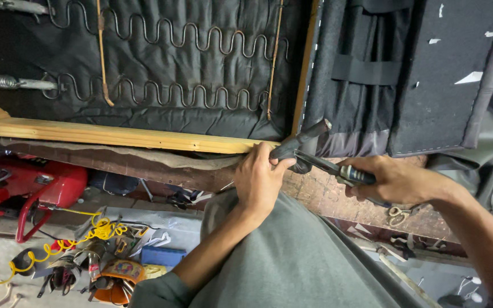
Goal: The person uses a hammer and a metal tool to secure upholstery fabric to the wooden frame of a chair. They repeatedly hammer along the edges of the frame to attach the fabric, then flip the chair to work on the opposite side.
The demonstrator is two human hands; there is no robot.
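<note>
1. Lowest in the frame, smooth grey-green fabric (292, 256) drapes toward the hands.
2. At centre, the left hand (261, 177) curls its fingers, pinching dark fabric against the pale wooden rail (115, 135).
3. Right of centre, the right hand (392, 181) is wrapped tight around a metal stretching plier (320, 162).
4. Across the upper frame, wavy steel springs (161, 28) cross wrinkled black cloth (161, 63).

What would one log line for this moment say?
left hand: pinching grey fabric at wooden frame | right hand: gripping pliers | zigzag springs exposed

Single head-worn view, looking steeply down, close over the work — floor clutter far below
</note>
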